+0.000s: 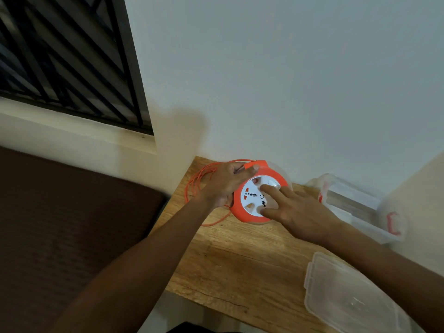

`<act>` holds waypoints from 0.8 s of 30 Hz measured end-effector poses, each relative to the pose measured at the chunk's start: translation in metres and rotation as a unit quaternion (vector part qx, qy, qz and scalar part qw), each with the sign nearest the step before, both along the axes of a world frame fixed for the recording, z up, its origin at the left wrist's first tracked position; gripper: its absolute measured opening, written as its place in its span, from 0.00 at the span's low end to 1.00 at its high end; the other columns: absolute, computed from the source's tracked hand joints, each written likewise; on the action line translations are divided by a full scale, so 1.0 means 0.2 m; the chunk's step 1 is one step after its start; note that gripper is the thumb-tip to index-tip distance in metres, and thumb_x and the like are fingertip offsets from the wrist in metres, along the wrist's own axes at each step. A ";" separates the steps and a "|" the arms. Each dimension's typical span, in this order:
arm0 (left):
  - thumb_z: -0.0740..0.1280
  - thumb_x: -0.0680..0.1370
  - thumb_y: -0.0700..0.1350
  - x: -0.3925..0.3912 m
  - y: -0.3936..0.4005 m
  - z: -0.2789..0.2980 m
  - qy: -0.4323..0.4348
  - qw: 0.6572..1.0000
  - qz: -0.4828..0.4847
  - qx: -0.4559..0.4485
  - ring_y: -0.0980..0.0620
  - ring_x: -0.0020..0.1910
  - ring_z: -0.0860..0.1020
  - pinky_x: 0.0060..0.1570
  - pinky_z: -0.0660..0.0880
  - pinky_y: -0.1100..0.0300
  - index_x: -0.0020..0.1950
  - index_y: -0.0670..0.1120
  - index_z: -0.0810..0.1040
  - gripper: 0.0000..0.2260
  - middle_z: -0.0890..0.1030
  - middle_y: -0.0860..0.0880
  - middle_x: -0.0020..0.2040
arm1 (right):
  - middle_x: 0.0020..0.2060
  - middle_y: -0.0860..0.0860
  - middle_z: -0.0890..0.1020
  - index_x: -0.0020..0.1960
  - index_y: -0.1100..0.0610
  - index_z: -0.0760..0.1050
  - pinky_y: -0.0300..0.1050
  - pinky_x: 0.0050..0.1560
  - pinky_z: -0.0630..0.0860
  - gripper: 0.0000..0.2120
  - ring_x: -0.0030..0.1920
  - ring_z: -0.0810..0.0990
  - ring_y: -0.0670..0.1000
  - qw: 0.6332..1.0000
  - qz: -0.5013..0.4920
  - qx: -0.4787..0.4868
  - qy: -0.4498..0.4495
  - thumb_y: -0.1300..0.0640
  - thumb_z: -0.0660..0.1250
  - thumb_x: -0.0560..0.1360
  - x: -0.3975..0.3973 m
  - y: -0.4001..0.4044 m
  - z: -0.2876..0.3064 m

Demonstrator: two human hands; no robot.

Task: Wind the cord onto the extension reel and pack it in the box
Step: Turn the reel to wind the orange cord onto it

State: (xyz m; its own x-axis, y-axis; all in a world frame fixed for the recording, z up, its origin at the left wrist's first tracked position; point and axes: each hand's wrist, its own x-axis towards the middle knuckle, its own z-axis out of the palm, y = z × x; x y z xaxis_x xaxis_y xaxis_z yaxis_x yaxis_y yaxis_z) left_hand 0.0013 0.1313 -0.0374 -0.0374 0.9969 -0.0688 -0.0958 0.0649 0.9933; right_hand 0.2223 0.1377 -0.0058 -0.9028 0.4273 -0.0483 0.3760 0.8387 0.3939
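An orange extension reel (242, 216) with a white socket face lies at the back of the wooden table (230, 255), tilted toward me. My left hand (225, 183) grips its left rim, thumb on the orange handle at the top. The fingers of my right hand (295, 210) are spread, with fingertips pressing on the white face. Loose orange cord (195, 181) lies in loops left of the reel and trails under it. A clear plastic box (360, 207) with red clips stands to the right by the wall.
The box's clear lid (346, 296) lies flat at the table's front right corner. The wall runs directly behind the reel. A dark brown surface (60, 224) lies left of the table, below a barred window (67, 56).
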 end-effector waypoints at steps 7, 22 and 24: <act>0.72 0.82 0.51 0.01 0.00 0.00 0.024 1.000 0.009 0.013 0.47 0.39 0.87 0.35 0.82 0.57 0.49 0.45 0.87 0.10 0.88 0.41 0.43 | 0.76 0.61 0.60 0.65 0.46 0.72 0.59 0.52 0.80 0.20 0.65 0.72 0.64 0.999 -0.030 0.006 -0.013 0.51 0.72 0.75 -0.02 -0.01 0.02; 0.74 0.80 0.50 0.10 -0.04 -0.06 0.068 0.998 0.015 -0.003 0.51 0.38 0.87 0.36 0.81 0.61 0.49 0.44 0.87 0.09 0.88 0.48 0.42 | 0.76 0.64 0.53 0.76 0.45 0.57 0.63 0.63 0.72 0.30 0.65 0.70 0.67 0.992 -0.076 -0.036 -0.090 0.56 0.66 0.79 -0.11 -0.09 -0.05; 0.74 0.81 0.49 0.12 -0.03 -0.07 0.052 0.998 0.021 -0.006 0.49 0.41 0.88 0.38 0.83 0.59 0.52 0.46 0.88 0.08 0.89 0.48 0.46 | 0.76 0.65 0.51 0.76 0.47 0.57 0.63 0.61 0.74 0.30 0.62 0.73 0.67 0.990 -0.107 -0.035 -0.085 0.58 0.65 0.79 -0.12 -0.12 -0.06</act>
State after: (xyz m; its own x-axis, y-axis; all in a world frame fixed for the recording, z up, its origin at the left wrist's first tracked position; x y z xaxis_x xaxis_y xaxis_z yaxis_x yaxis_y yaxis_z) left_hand 0.0249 0.1255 -0.0507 -0.0875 0.9933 -0.0749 0.0040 0.0755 0.9971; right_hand 0.1991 0.1141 -0.0183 -0.7679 0.5984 -0.2286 0.4816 0.7746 0.4098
